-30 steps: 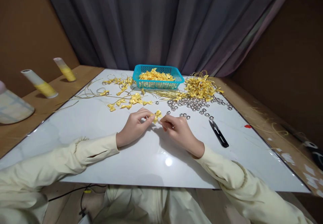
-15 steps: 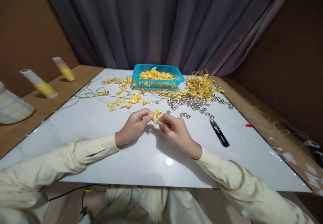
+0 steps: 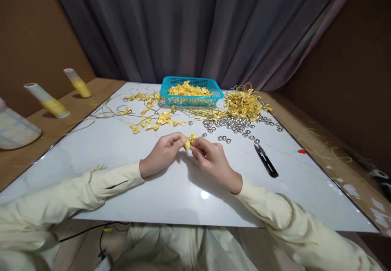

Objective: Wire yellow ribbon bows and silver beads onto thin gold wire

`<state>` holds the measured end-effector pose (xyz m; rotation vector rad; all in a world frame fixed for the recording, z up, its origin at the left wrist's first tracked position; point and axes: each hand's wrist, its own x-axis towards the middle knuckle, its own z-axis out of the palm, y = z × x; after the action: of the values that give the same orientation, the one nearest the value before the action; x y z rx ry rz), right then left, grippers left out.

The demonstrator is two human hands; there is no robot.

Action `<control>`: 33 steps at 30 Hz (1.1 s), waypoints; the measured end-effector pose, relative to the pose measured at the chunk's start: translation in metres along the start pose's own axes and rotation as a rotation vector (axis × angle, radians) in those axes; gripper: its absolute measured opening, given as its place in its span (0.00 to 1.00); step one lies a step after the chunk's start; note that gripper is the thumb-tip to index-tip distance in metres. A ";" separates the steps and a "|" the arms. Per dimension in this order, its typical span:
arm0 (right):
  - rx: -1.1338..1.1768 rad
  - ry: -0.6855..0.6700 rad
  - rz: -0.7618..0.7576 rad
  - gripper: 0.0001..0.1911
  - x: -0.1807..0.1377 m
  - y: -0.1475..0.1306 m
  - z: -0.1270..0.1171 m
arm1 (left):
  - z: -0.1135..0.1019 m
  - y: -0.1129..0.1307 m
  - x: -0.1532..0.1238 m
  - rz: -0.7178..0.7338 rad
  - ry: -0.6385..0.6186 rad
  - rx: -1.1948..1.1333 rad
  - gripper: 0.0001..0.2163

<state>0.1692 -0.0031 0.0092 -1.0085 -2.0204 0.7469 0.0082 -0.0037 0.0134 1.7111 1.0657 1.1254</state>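
Note:
Between my two hands, just above the white tabletop, is a yellow ribbon bow. My left hand pinches its left side between thumb and fingers. At its right side, the fingertips of my right hand are pressed together on the bow, and part of it is hidden by them. Loose yellow bows lie a little beyond my left hand. Past my right hand are scattered silver heart-shaped pieces. Black thread snips lie to the right of it.
A turquoise basket full of yellow bows stands at the back. Right of it is a heap of bows on gold cords. Two thread cones and a larger pale cone-shaped object stand at the left. A small red piece lies near the right edge.
My right hand has shifted slightly to the left, closer against the bow. The bow has tilted a little. My left hand stays nearly in place.

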 end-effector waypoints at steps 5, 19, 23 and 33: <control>0.032 -0.068 0.039 0.10 0.000 -0.003 -0.005 | -0.002 -0.002 -0.001 0.105 0.015 0.142 0.11; -0.001 -0.195 0.037 0.12 0.000 -0.008 -0.011 | -0.005 -0.006 0.000 0.289 -0.045 0.336 0.13; 0.008 -0.302 0.035 0.11 0.002 -0.009 -0.017 | -0.006 -0.006 0.000 0.347 -0.033 0.358 0.11; -0.025 -0.259 -0.049 0.10 -0.001 -0.004 -0.013 | -0.005 -0.010 -0.002 0.463 -0.045 0.391 0.09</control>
<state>0.1783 -0.0035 0.0190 -0.9110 -2.2713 0.8649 0.0005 -0.0017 0.0050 2.3689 0.9276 1.2010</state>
